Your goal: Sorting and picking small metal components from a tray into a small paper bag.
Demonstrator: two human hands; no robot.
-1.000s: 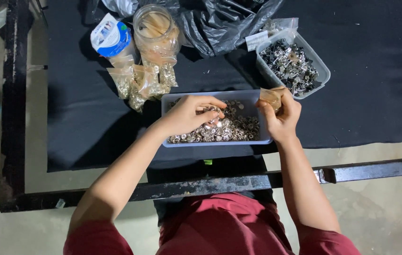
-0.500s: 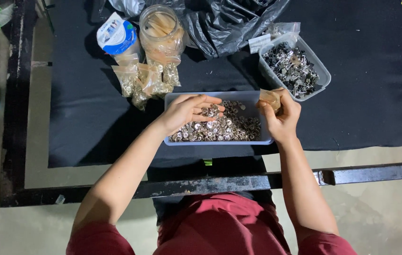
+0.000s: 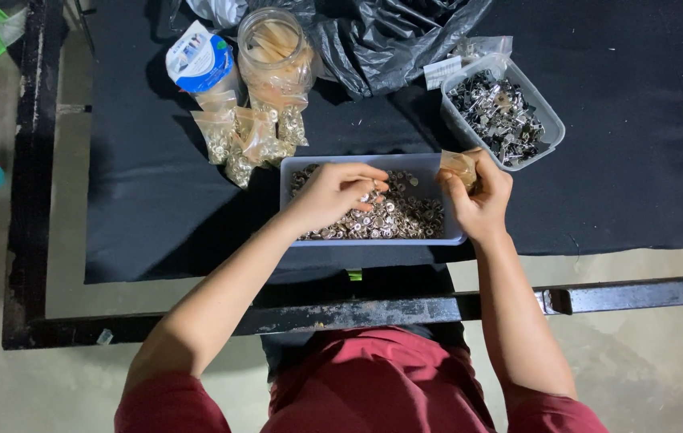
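A grey plastic tray (image 3: 373,163) full of small round metal fasteners (image 3: 406,218) sits on the black cloth in front of me. My left hand (image 3: 332,192) hovers over the tray's middle, fingers pinched on a few of the metal pieces. My right hand (image 3: 479,199) rests at the tray's right end and grips a small clear plastic bag (image 3: 457,166), held upright at the tray's corner.
Filled small bags (image 3: 245,138) lie left of the tray, below a clear jar (image 3: 276,50) and a blue-and-white container (image 3: 200,58). A second tray of dark metal parts (image 3: 502,114) stands at the right, black plastic sheeting (image 3: 394,36) behind. A black metal frame bar (image 3: 598,297) runs near me.
My left hand has lifted slightly from the pile with pieces pinched in its fingers. The right hand still holds the small bag at the tray's corner.
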